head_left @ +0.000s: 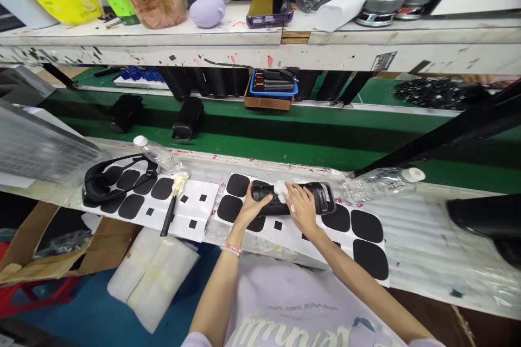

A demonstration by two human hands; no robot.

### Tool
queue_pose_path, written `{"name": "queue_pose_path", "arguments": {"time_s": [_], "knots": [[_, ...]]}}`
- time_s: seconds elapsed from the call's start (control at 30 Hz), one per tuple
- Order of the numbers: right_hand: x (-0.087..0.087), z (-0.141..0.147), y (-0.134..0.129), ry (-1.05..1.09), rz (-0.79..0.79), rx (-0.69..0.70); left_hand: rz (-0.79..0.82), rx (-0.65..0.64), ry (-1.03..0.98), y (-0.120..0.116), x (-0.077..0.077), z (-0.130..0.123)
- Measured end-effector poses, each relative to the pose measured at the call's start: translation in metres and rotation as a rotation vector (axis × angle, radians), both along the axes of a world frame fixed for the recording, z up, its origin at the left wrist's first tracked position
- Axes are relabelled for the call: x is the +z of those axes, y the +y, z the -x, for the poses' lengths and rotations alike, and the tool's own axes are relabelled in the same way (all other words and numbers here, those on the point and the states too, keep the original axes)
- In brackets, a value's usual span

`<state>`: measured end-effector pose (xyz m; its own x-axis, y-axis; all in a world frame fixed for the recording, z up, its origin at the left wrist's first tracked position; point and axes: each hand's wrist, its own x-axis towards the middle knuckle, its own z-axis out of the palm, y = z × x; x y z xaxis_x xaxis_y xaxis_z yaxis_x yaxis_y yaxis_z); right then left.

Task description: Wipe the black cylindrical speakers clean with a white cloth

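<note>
My left hand [252,207] grips the left end of a black cylindrical housing [323,198], which lies on its side and has a loop-like handle at its right end. My right hand [302,207] presses a crumpled white wad [280,190], like tissue or cloth, onto the housing's upper surface. Underneath is a white sheet [293,232] bearing black rounded-square pieces [368,226]. Left of my hands, a black-handled tool [170,214] with a pale, fluffy tip lies on another such sheet [203,207]. The housing's underside is hidden.
Clear plastic bottles lie left [158,153] and right [378,184] of the sheets. A black frame-like part [95,184] sits at left. Behind runs a green conveyor belt [244,130] with black housings [188,118]. A cluttered shelf [163,38] hangs above; a cardboard box [109,241] stands lower left.
</note>
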<state>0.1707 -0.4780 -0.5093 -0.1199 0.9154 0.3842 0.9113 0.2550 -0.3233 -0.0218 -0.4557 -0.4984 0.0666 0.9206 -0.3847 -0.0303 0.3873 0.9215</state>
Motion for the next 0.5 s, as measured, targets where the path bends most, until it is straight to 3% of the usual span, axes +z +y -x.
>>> {"name": "queue_pose_path", "arguments": {"time_s": [0.13, 0.27, 0.3, 0.37, 0.43, 0.5], "knots": [[-0.009, -0.019, -0.051, 0.028, 0.013, 0.162, -0.08, -0.222, 0.051, -0.027, 0.0, 0.017], [-0.004, -0.044, -0.108, 0.2, 0.133, 0.294, -0.316, -0.35, 0.244, -0.061, -0.02, 0.031], [0.001, -0.051, -0.119, 0.29, 0.142, 0.249, -0.372, -0.368, 0.293, -0.069, -0.025, 0.033], [0.014, -0.066, -0.132, 0.448, 0.103, 0.012, -0.418, -0.401, 0.361, -0.079, -0.032, 0.036], [0.026, -0.078, -0.129, 0.506, 0.019, -0.286, -0.386, -0.419, 0.383, -0.085, -0.033, 0.036], [0.03, -0.082, -0.112, 0.481, -0.024, -0.423, -0.322, -0.425, 0.367, -0.085, -0.03, 0.036]]}}
